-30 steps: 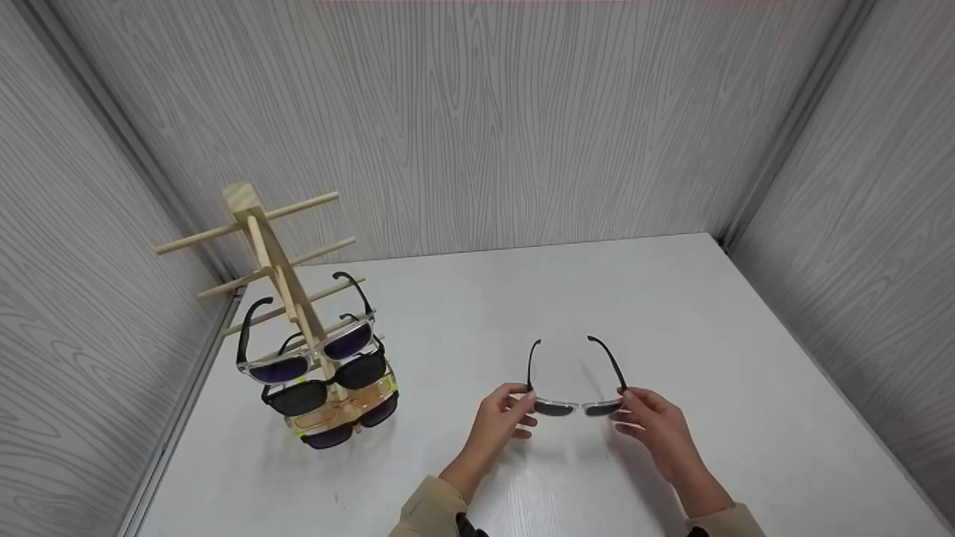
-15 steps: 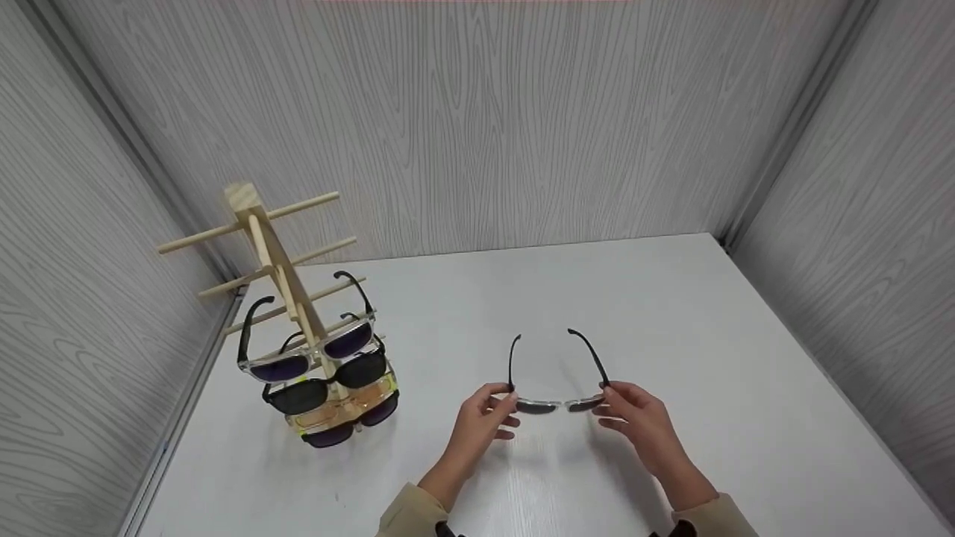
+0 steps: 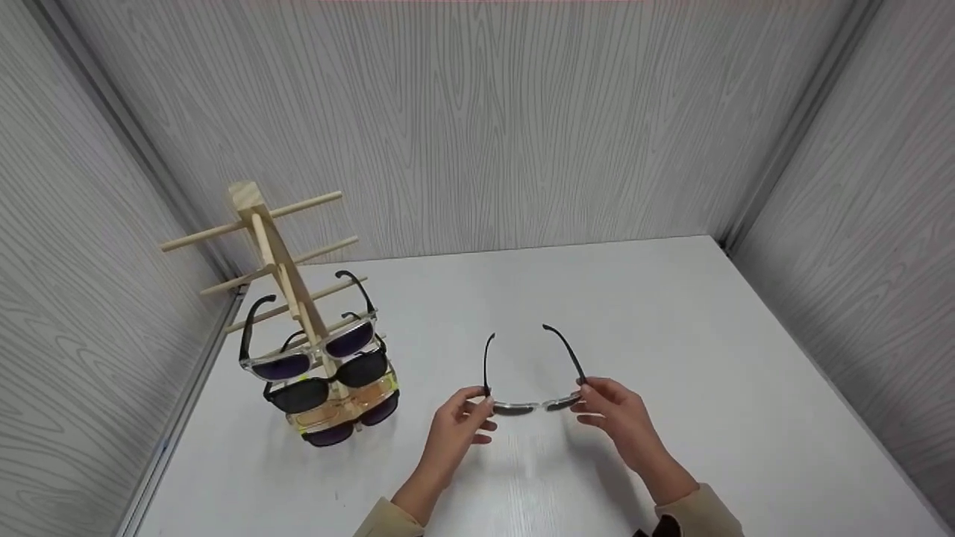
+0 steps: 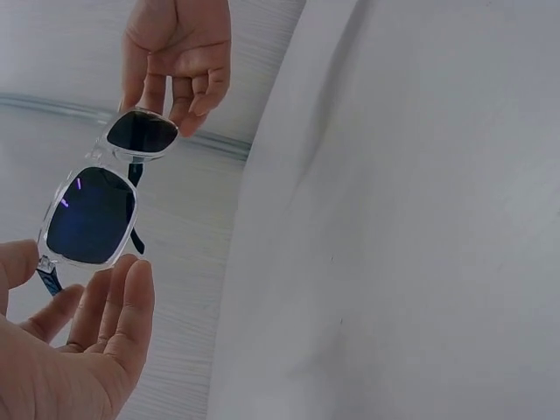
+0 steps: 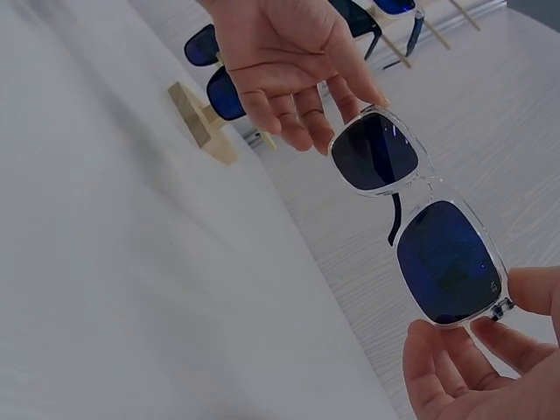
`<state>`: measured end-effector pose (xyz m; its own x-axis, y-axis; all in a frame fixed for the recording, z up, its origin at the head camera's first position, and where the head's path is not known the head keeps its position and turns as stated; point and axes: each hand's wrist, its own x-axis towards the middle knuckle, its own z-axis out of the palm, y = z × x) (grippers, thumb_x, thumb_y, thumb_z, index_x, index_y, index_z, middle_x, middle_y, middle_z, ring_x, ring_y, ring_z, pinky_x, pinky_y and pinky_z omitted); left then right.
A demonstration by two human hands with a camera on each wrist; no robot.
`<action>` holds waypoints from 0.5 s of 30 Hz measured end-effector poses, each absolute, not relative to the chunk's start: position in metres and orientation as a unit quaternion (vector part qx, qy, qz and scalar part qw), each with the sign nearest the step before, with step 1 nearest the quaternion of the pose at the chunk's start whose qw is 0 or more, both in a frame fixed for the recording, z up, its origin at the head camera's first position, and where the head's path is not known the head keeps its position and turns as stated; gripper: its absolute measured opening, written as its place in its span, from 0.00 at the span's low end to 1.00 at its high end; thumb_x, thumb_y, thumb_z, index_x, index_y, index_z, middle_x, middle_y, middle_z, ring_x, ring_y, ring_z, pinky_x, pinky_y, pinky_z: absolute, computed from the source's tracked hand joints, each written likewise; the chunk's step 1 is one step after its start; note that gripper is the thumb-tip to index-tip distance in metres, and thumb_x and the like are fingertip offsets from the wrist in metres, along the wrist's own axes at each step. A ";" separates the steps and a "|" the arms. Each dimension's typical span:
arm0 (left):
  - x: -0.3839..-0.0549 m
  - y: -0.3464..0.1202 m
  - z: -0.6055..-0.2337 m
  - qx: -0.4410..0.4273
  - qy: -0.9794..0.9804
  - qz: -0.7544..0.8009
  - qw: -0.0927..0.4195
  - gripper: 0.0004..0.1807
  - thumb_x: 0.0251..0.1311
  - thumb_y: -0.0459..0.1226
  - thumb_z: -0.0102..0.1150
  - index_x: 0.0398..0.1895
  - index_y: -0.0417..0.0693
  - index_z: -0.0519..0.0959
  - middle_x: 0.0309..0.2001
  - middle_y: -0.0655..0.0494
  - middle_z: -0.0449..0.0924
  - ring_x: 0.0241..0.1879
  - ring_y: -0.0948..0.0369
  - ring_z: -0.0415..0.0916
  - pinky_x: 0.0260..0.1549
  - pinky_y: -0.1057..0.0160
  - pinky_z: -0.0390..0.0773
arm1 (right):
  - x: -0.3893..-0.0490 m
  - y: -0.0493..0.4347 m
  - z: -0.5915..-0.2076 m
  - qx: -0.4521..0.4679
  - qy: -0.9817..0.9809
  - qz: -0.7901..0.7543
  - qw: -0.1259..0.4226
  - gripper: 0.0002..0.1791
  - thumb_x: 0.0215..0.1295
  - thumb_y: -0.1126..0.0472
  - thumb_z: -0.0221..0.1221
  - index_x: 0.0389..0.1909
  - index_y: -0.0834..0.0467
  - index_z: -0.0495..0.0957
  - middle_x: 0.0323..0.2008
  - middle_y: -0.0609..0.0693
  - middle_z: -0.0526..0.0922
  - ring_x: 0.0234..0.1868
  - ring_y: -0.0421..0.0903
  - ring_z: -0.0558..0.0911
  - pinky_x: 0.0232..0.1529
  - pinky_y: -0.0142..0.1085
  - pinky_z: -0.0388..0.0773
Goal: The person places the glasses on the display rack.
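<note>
Between the two hands is a pair of sunglasses (image 3: 515, 409) with a clear frame, dark lenses and black temples, held above the white table. My left hand (image 3: 452, 430) pinches its left hinge corner between thumb and finger. At the opposite corner, my right hand (image 3: 621, 422) pinches the frame the same way. Both temples are unfolded and point away from me. In the left wrist view the sunglasses' lens (image 4: 92, 216) shows a bluish sheen, with the left hand (image 4: 83, 350) below it. The right wrist view shows the sunglasses (image 5: 446, 262) beside the right hand (image 5: 490, 376).
A wooden glasses rack (image 3: 280, 261) stands at the left with bare upper pegs. Several pairs hang on its lower pegs, the topmost being clear-framed sunglasses (image 3: 280, 367). Grey wood-grain panels (image 3: 477, 127) enclose the white table (image 3: 671, 321) at the back and sides.
Both hands have moved left together, carrying the sunglasses toward the rack. The grip at each corner looks the same, and the rack's glasses have stayed in place.
</note>
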<state>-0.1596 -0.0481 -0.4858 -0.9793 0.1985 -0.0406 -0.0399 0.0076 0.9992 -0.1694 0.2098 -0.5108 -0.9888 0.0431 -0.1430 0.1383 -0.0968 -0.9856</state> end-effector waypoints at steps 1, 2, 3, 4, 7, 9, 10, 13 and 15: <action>-0.159 -0.050 -0.485 0.055 0.705 0.702 0.083 0.18 0.64 0.38 0.54 0.53 0.37 0.72 0.35 0.49 0.76 0.37 0.50 0.80 0.36 0.51 0.80 | -0.170 0.208 -0.510 0.063 0.671 -0.738 0.033 0.23 0.62 0.57 0.61 0.52 0.68 0.72 0.41 0.58 0.79 0.44 0.55 0.80 0.44 0.43 0.78; -0.158 -0.051 -0.483 0.055 0.705 0.703 0.081 0.18 0.64 0.38 0.54 0.53 0.37 0.72 0.35 0.50 0.76 0.37 0.50 0.80 0.36 0.51 0.80 | -0.170 0.207 -0.509 0.059 0.671 -0.738 0.033 0.23 0.62 0.57 0.61 0.52 0.68 0.72 0.41 0.58 0.79 0.44 0.55 0.80 0.44 0.43 0.78; -0.157 -0.053 -0.482 0.056 0.704 0.703 0.078 0.18 0.65 0.38 0.54 0.53 0.37 0.72 0.35 0.51 0.76 0.37 0.50 0.80 0.36 0.51 0.80 | -0.170 0.205 -0.508 0.054 0.671 -0.739 0.033 0.22 0.62 0.57 0.61 0.51 0.68 0.72 0.41 0.58 0.79 0.44 0.55 0.80 0.44 0.43 0.78; -0.157 -0.054 -0.480 0.056 0.705 0.703 0.075 0.18 0.65 0.38 0.54 0.53 0.37 0.72 0.35 0.51 0.76 0.37 0.50 0.80 0.36 0.50 0.80 | -0.170 0.204 -0.507 0.049 0.670 -0.740 0.032 0.22 0.62 0.57 0.61 0.51 0.68 0.72 0.41 0.58 0.79 0.43 0.55 0.80 0.44 0.43 0.78; -0.155 -0.058 -0.473 0.059 0.709 0.700 0.063 0.18 0.65 0.38 0.54 0.53 0.37 0.72 0.34 0.51 0.76 0.37 0.50 0.80 0.37 0.50 0.80 | -0.171 0.200 -0.503 0.031 0.665 -0.746 0.033 0.21 0.62 0.58 0.61 0.50 0.68 0.72 0.41 0.59 0.79 0.43 0.56 0.80 0.44 0.44 0.78; -0.153 -0.060 -0.468 0.061 0.716 0.694 0.054 0.18 0.65 0.38 0.54 0.53 0.37 0.72 0.34 0.51 0.76 0.37 0.50 0.80 0.36 0.50 0.80 | -0.172 0.198 -0.500 0.021 0.660 -0.750 0.033 0.21 0.62 0.58 0.61 0.50 0.68 0.73 0.41 0.59 0.79 0.44 0.56 0.80 0.44 0.44 0.78; -0.152 -0.061 -0.465 0.062 0.719 0.690 0.050 0.18 0.65 0.38 0.54 0.53 0.37 0.72 0.34 0.51 0.76 0.37 0.49 0.79 0.36 0.51 0.80 | -0.172 0.197 -0.497 0.017 0.658 -0.752 0.034 0.21 0.62 0.58 0.61 0.50 0.68 0.73 0.41 0.59 0.79 0.44 0.56 0.80 0.44 0.44 0.78; -0.151 -0.064 -0.457 0.067 0.724 0.685 0.038 0.18 0.65 0.38 0.54 0.53 0.36 0.72 0.34 0.51 0.76 0.37 0.49 0.79 0.36 0.51 0.80 | -0.173 0.194 -0.490 0.013 0.655 -0.755 0.032 0.21 0.61 0.58 0.61 0.50 0.67 0.73 0.41 0.59 0.79 0.43 0.56 0.80 0.44 0.44 0.78; -0.152 -0.065 -0.454 0.071 0.725 0.685 0.031 0.18 0.65 0.38 0.54 0.53 0.36 0.71 0.34 0.51 0.75 0.37 0.48 0.79 0.36 0.52 0.80 | -0.174 0.192 -0.485 0.012 0.652 -0.757 0.031 0.21 0.60 0.57 0.62 0.50 0.67 0.73 0.41 0.59 0.79 0.43 0.55 0.80 0.44 0.44 0.78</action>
<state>-0.1517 -0.0645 -0.4540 -0.9880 0.1452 0.0532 0.0613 0.0518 0.9968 -0.1745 0.1925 -0.4852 -0.9978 -0.0318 -0.0587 0.0628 -0.1474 -0.9871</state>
